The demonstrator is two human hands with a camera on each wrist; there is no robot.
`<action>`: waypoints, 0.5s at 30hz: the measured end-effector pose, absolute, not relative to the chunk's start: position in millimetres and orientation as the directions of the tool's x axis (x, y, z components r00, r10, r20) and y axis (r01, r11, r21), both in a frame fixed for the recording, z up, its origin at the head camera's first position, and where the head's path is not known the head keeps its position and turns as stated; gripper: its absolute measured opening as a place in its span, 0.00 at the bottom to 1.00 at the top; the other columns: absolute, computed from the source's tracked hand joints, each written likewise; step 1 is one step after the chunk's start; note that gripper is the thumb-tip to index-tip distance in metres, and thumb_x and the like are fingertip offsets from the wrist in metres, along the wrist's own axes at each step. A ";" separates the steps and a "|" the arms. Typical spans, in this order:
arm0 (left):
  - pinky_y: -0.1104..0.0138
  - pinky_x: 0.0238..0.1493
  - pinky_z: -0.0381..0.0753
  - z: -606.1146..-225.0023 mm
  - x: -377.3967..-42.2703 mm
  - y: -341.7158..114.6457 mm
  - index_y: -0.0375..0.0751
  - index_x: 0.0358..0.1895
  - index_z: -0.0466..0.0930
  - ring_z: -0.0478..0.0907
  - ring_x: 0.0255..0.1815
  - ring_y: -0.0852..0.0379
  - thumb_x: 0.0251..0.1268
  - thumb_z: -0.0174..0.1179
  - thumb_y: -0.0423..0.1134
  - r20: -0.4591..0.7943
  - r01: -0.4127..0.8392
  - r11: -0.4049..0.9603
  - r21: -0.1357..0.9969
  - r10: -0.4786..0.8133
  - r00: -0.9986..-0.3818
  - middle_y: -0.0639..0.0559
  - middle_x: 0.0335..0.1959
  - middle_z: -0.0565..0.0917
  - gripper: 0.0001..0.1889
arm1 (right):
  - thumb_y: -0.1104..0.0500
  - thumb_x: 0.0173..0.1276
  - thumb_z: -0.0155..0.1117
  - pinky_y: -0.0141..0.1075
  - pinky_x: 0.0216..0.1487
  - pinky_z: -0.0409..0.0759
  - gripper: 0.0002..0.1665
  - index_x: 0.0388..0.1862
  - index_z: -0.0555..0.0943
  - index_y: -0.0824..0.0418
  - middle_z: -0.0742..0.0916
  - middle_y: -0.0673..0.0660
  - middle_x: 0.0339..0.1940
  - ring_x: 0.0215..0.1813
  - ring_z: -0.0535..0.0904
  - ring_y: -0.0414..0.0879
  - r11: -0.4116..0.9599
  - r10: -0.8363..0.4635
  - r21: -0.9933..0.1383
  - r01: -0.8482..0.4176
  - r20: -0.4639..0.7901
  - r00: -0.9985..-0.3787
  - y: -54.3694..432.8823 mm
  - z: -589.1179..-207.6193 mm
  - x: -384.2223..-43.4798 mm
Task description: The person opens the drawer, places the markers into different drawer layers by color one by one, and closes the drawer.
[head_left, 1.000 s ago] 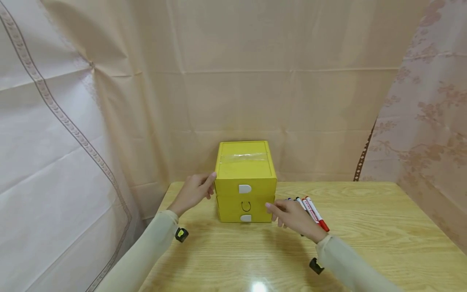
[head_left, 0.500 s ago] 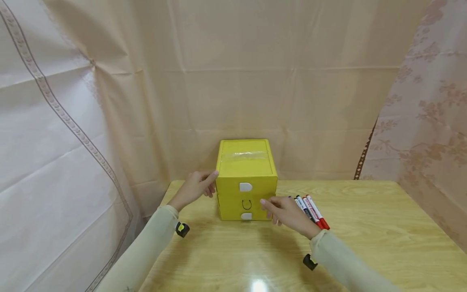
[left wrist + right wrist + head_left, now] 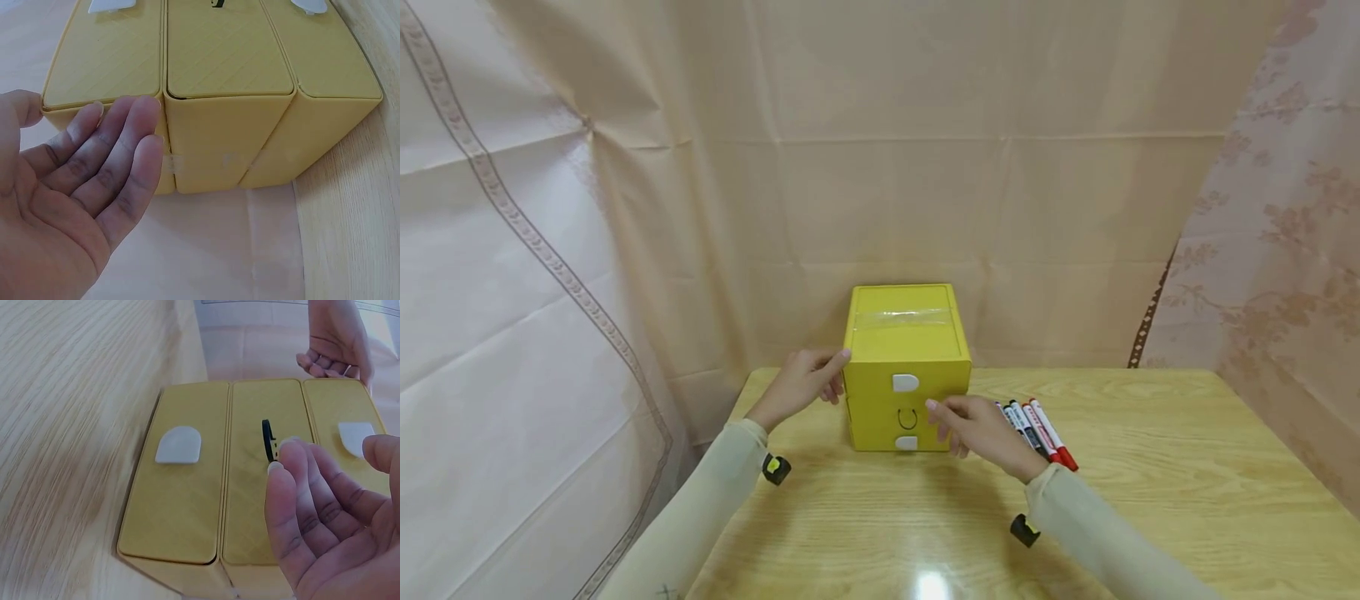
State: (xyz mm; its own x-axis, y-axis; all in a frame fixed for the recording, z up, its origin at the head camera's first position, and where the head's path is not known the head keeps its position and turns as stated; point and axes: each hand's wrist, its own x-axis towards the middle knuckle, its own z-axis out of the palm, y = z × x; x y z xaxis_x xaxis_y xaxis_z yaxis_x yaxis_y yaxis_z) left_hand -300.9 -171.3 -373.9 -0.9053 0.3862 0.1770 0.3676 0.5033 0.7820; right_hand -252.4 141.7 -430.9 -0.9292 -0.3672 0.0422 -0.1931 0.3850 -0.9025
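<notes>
A yellow drawer box (image 3: pixel 904 333) with three stacked drawers stands on the table against the back cloth. White tab pulls mark the top drawer (image 3: pixel 940 381) and the bottom drawer; the middle drawer carries a thin black handle (image 3: pixel 267 440). At the box's upper left front corner my left hand (image 3: pixel 801 385) rests its thumb, the other fingers lying loosely along the side wall. My right hand (image 3: pixel 988 432) is in front of the box's right half, holding nothing. In the right wrist view its loosely bent fingertips are right beside the black handle.
Several markers (image 3: pixel 1047 433) with red, black and purple caps lie on the wooden table (image 3: pixel 1150 483), right of the box and close behind my right hand. Clear tape (image 3: pixel 902 317) runs across the box top. Cloth curtains (image 3: pixel 880 167) hang behind and at both sides.
My right hand has moved left across the front of the box, toward the black handle, uncovering more of the markers. The left hand stays at the box's corner.
</notes>
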 end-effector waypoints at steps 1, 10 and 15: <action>0.58 0.35 0.86 -373.3 -300.8 -171.0 0.38 0.32 0.81 0.86 0.27 0.48 0.81 0.48 0.60 0.175 0.367 0.506 0.780 0.387 -0.905 0.40 0.29 0.86 0.29 | 0.33 0.77 0.55 0.50 0.32 0.86 0.34 0.46 0.86 0.63 0.87 0.62 0.33 0.29 0.83 0.61 0.377 -0.369 -0.907 -0.188 0.039 -0.929 140.4 -430.3 -252.9; 0.59 0.34 0.86 -370.0 -300.7 -169.1 0.37 0.30 0.81 0.85 0.26 0.49 0.82 0.47 0.59 0.170 0.370 0.530 0.763 0.387 -0.906 0.41 0.28 0.86 0.29 | 0.33 0.78 0.54 0.53 0.33 0.85 0.34 0.47 0.86 0.63 0.88 0.63 0.34 0.27 0.83 0.55 0.331 -0.368 -0.929 -0.167 0.035 -0.929 128.5 -425.0 -255.0; 0.59 0.34 0.86 -372.6 -301.9 -169.1 0.39 0.30 0.82 0.85 0.25 0.50 0.81 0.47 0.61 0.175 0.373 0.534 0.759 0.385 -0.906 0.44 0.27 0.85 0.30 | 0.32 0.77 0.55 0.43 0.29 0.83 0.36 0.51 0.86 0.64 0.88 0.61 0.32 0.24 0.82 0.51 0.295 -0.346 -0.949 -0.108 -0.001 -0.938 124.2 -421.6 -256.0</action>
